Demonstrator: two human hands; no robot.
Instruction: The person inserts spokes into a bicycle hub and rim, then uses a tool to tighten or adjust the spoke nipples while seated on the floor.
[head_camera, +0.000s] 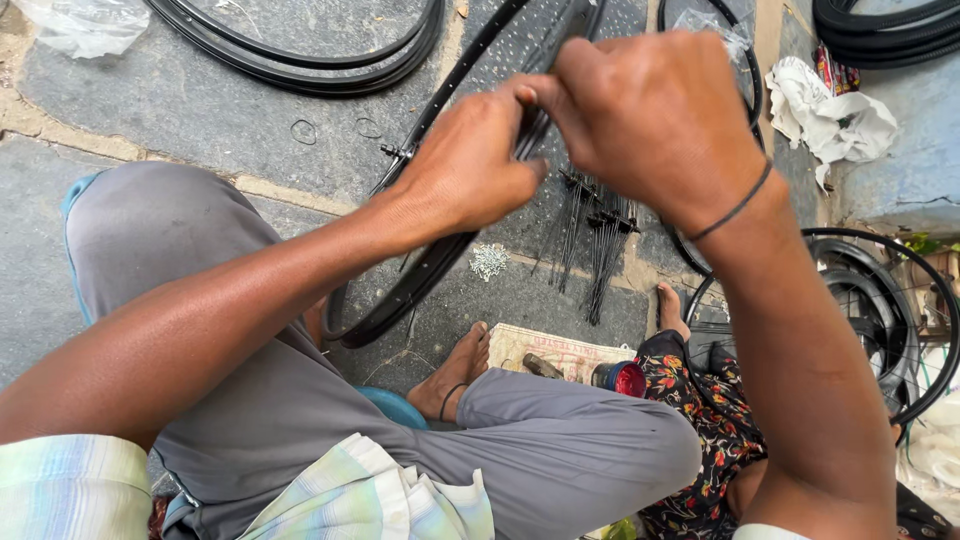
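Now both hands, left hand (470, 170), right hand (655, 115), pinch black rim (420, 275).

Grey stone floor (230, 110), seemingly daylit.

Black wheel rim (420, 270), grey trousers (300, 400), pale striped shirt (370, 495), black floral cloth (700, 420), red-and-blue can (622, 378), white rag (835, 115).

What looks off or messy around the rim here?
Nothing looks damaged. Both hands, left hand and right hand, grip the black rim. Loose spokes and a small pile of metal bits lie scattered on the stone floor, beside a crumpled cloth.
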